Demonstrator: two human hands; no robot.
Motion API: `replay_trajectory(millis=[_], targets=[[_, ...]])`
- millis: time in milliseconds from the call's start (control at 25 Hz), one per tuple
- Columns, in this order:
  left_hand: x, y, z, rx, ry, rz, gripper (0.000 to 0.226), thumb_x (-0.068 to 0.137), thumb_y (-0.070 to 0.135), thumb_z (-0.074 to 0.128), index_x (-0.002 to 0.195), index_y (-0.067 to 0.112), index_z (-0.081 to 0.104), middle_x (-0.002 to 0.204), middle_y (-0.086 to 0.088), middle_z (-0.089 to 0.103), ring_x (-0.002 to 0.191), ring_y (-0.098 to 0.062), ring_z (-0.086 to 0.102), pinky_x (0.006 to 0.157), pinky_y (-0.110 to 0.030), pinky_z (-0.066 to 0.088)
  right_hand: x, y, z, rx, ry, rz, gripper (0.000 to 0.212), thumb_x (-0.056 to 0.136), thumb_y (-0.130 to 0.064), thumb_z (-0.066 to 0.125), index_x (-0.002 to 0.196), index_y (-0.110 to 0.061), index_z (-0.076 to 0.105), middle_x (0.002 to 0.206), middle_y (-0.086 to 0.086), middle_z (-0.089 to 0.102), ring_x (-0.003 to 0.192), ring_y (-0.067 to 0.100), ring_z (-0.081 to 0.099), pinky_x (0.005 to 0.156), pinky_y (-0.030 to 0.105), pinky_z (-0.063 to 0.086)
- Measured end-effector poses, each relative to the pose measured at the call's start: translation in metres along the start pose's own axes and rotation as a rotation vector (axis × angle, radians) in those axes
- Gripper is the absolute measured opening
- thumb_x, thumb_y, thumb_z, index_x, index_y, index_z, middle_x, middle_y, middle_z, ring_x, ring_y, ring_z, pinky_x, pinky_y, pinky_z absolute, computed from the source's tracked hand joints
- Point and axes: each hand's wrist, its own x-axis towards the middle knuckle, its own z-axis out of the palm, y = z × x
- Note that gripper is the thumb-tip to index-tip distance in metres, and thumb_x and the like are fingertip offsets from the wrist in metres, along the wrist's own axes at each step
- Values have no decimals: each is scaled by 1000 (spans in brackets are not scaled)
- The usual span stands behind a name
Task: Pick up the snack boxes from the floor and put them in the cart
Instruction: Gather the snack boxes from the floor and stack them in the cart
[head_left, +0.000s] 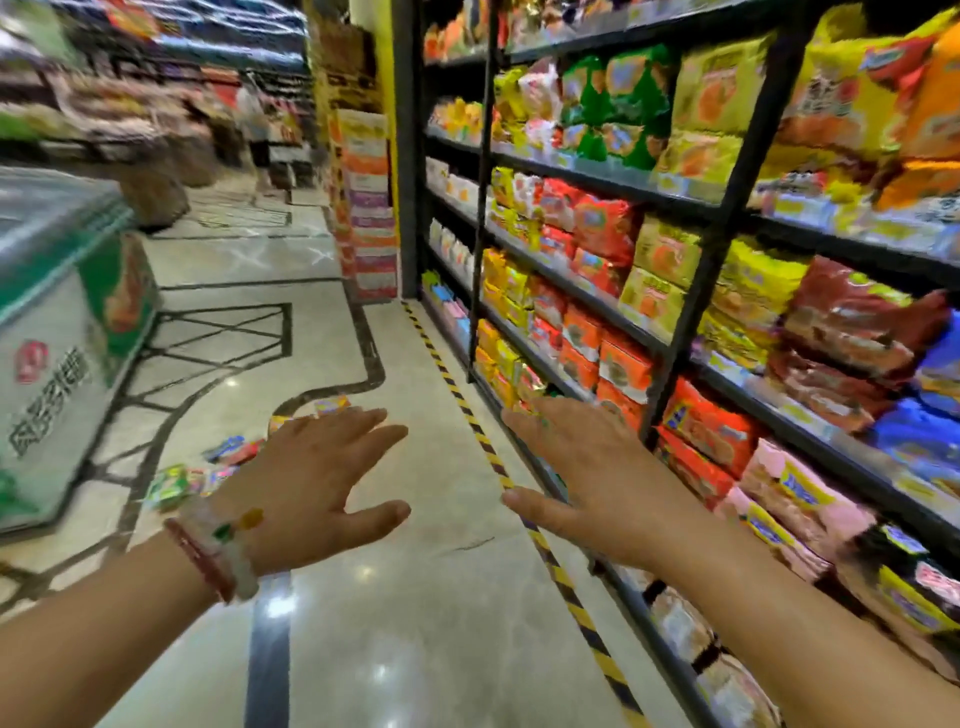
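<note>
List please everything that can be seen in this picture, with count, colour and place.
snack boxes: several, exact count unclear, green, blue, red and yellow, scattered on the floor beyond the left hand
floor: one, glossy beige with dark lines
striped tape: one, yellow and black, on the floor along the shelf base
shelves: one long black rack, right side, full of yellow, red, orange, green and blue packets
freezer: one, white and green, left side
stacked cartons: one tall pile, mixed colours, at the rack's far end
bracelets: pink and white, on the left wrist
left hand: open, empty
right hand: open, empty
</note>
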Motion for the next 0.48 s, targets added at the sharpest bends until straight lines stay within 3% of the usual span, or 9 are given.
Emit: replay_trajectory(millis=[120, 480], targets=[[2, -68, 11, 42, -40, -124, 78, 89, 72, 18, 120, 16, 62, 120, -10, 65, 101, -28, 67, 79, -44, 52, 77, -18, 10, 32, -6, -80, 76, 81, -72, 17, 148, -45, -5, 160, -9, -4, 145, 12, -6, 115, 29, -3], [31, -273, 33, 84, -130, -266, 80, 86, 74, 18, 125, 18, 60, 124, -9, 63, 108, -27, 63, 85, -48, 51, 291, -85, 39, 44, 26, -191, 74, 82, -70, 17, 149, -44, -3, 160, -11, -3, 144, 9, -6, 103, 18, -8]])
